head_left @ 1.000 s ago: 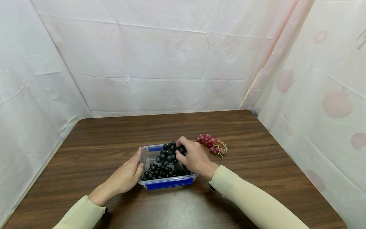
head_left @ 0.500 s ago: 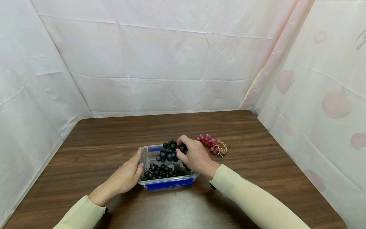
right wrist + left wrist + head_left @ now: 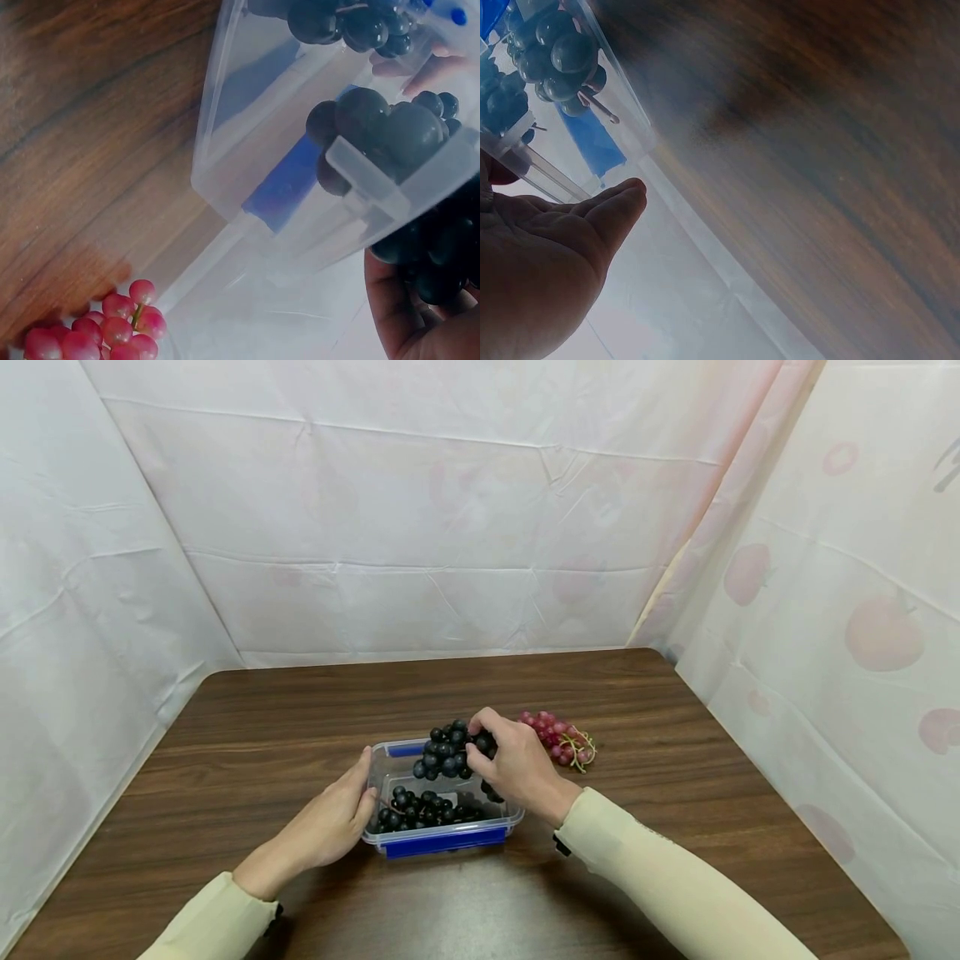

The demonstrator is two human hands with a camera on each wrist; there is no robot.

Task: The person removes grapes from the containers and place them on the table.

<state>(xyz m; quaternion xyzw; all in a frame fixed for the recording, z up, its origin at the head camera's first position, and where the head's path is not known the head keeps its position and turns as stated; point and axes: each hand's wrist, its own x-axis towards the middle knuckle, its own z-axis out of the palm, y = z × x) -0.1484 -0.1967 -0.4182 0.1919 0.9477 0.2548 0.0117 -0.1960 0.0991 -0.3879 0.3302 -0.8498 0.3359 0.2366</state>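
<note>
A clear plastic food container (image 3: 390, 766) with blue clips stands on the table, its lid off. My left hand (image 3: 330, 818) rests along its left side with straight fingers; in the left wrist view the hand (image 3: 547, 262) lies against the clear wall. One bunch of black grapes (image 3: 422, 810) lies in the container's near half. My right hand (image 3: 517, 768) pinches another bunch of black grapes (image 3: 444, 752) between thumb and fingers, over the far right part of the container. In the right wrist view, dark grapes (image 3: 439, 255) of that bunch sit at the fingers, beside the wall.
A bunch of red grapes (image 3: 551, 731) with green stems lies on the brown wooden table (image 3: 300, 710), just beyond the right hand. White fabric (image 3: 450, 527) hangs behind the table, and printed fabric (image 3: 825, 635) on the right.
My right hand has risen slightly and moved a little to the right, lifting the black grape bunch with it. The left hand, the container and the red grapes have stayed put.
</note>
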